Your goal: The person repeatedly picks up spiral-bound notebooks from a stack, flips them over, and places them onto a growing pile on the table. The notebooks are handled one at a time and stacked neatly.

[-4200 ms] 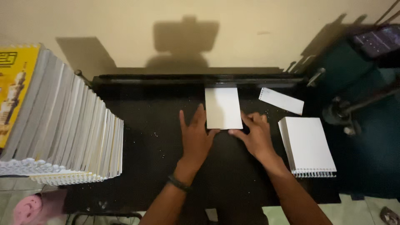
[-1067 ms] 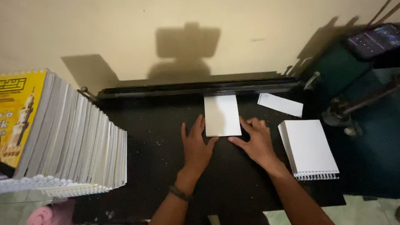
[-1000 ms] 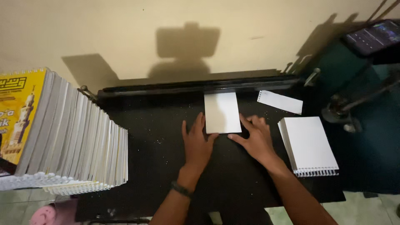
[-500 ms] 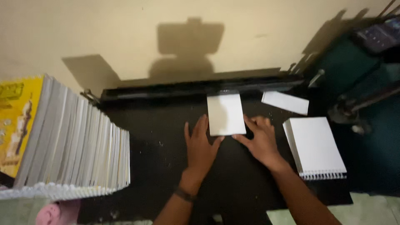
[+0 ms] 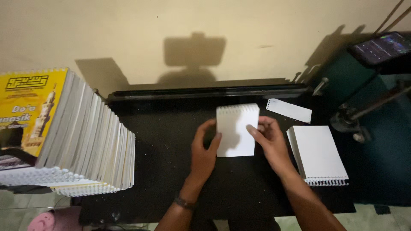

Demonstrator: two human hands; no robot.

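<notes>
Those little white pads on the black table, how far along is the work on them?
Looks done: one bound white pad lies at the right. In hand: the left hand and right hand hold a small pad with a punched top edge. Possibly left: a loose punched strip and the large booklet stack.

Lighting: dim, warm, from a source behind the wearer. Hard shadow of head and camera on the wall (image 5: 205,34); another at upper right. Black table (image 5: 171,141) swallows detail; white paper block (image 5: 236,130) near glare. Focus fair; book stack (image 5: 85,141) bowed at left edge.
</notes>
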